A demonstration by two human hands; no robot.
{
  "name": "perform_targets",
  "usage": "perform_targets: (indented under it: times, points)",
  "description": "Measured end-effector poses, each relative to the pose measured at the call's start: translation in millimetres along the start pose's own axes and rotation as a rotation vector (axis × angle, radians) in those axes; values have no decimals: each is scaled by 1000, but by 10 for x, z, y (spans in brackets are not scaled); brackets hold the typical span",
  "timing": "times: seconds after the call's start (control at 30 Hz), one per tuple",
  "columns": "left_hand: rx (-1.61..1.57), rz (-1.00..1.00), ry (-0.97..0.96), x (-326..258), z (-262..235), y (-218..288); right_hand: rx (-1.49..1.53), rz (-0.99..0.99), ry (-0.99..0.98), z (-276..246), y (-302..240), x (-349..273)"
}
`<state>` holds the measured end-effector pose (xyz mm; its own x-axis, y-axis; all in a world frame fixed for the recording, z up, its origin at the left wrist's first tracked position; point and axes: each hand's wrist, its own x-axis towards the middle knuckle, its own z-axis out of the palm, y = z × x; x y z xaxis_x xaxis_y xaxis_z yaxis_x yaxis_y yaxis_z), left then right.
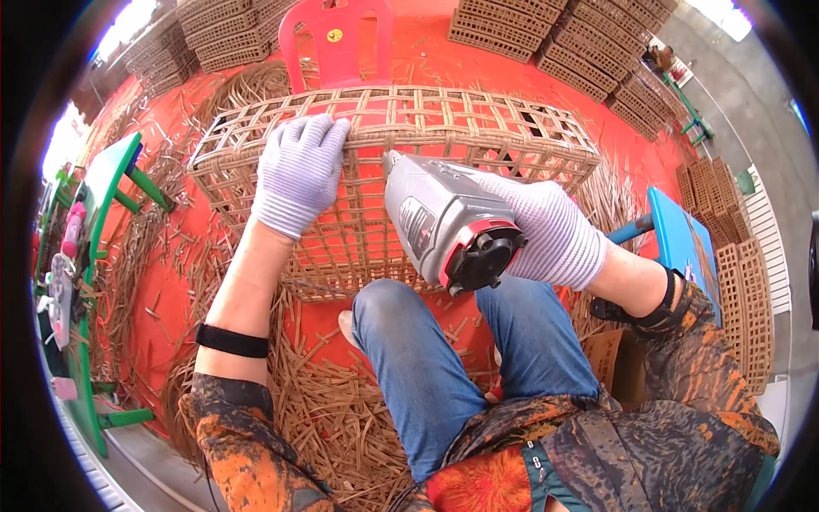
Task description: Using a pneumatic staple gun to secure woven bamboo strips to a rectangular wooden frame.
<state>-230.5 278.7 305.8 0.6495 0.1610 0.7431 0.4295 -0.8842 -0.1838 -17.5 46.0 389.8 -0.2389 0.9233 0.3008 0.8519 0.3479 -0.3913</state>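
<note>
In front of my knees stands a brown woven lattice basket [358, 247], with open square gaps in its sides. My left hand [300, 166], in a white-grey striped glove, is closed over its near upper rim. My gloved right hand [546, 226] is wrapped round a grey pneumatic nail gun [439, 213] with a black and red end cap. The gun's nose meets or nearly meets the rim just right of my left hand; exact contact cannot be made out. The gun's handle is hidden behind its body and my fingers.
Past the basket is a red plastic chair [345, 43]. Stacked woven baskets [503, 26] line the back. A green-framed table [107, 196] stands at left, a blue stool [682, 239] at right. Cut strips [341, 427] litter the red floor around my legs.
</note>
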Motion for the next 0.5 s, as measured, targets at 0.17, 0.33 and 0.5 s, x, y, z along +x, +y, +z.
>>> perform_targets:
  times: [0.17, 0.33, 0.5]
  points:
    - [-13, 8, -9, 0, 47, -46, 21, 25, -12, 18, -59, 36]
    - [-62, 23, 16, 46, 47, -40, -20, -39, 32, 35, 0, 110]
    - [-125, -34, -1, 98, -55, -19, -94, -73, 65, 83, -11, 157]
